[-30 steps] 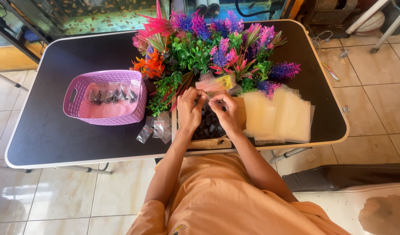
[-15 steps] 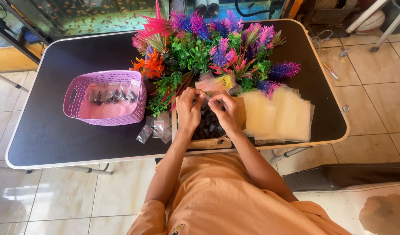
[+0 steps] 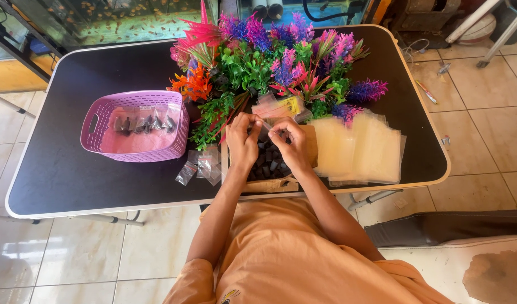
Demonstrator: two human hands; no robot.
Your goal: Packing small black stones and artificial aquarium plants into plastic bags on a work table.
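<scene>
Both hands meet over a shallow cardboard box (image 3: 281, 183) of small dark pieces near the counter's front edge. The left hand (image 3: 243, 141) and the right hand (image 3: 289, 142) have their fingertips pinched close together on something small between them, apparently a clear little bag; it is too small to tell exactly what it is.

The box lies under the wrists, its dark pieces (image 3: 268, 163) showing between the two forearms. Just left of the box lie a few small clear packets (image 3: 202, 168). Further left of the box stands a pink plastic basket (image 3: 136, 125) holding a row of filled small bags. Just right of the box spreads a stack of empty clear bags (image 3: 360, 147), overlapping one another. Behind the box is a heap of artificial plants (image 3: 270, 65) in green, purple, pink and orange, touching the box's far side. All of it rests on the dark counter (image 3: 61, 169) with a pale rim.
</scene>
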